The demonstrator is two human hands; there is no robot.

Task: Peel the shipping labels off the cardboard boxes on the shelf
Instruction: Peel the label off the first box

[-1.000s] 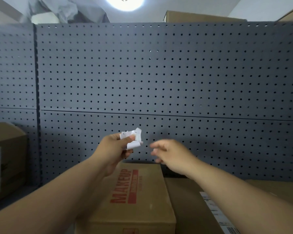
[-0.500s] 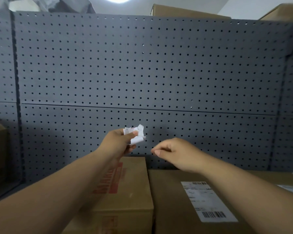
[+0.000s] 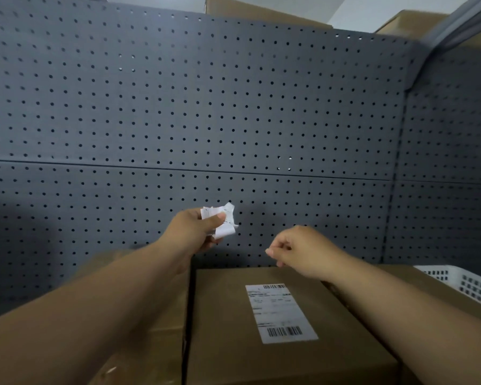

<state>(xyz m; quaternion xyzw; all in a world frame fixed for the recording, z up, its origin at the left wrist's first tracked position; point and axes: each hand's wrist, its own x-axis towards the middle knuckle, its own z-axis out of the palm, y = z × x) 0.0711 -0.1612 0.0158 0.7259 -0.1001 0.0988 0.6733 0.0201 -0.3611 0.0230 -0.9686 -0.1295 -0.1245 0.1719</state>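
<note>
My left hand (image 3: 192, 232) grips a crumpled wad of peeled white labels (image 3: 222, 220) in front of the grey pegboard. My right hand (image 3: 297, 250) hovers just above the far edge of a cardboard box (image 3: 222, 329), fingers curled with thumb and forefinger together, holding nothing that I can see. A white shipping label (image 3: 281, 312) with barcodes lies flat on top of that box, below my right hand. A second cardboard box (image 3: 150, 348) sits to the left, mostly hidden under my left forearm.
The perforated grey pegboard (image 3: 206, 120) forms the shelf's back wall and turns a corner at the right. A white plastic basket (image 3: 467, 284) stands at the right edge. More cardboard boxes (image 3: 250, 9) rest on top of the shelf unit.
The view has swung to the right: the labelled box now lies in the centre and the left box has slid under my left arm. Both hands keep their pose, the right one slightly lower.
</note>
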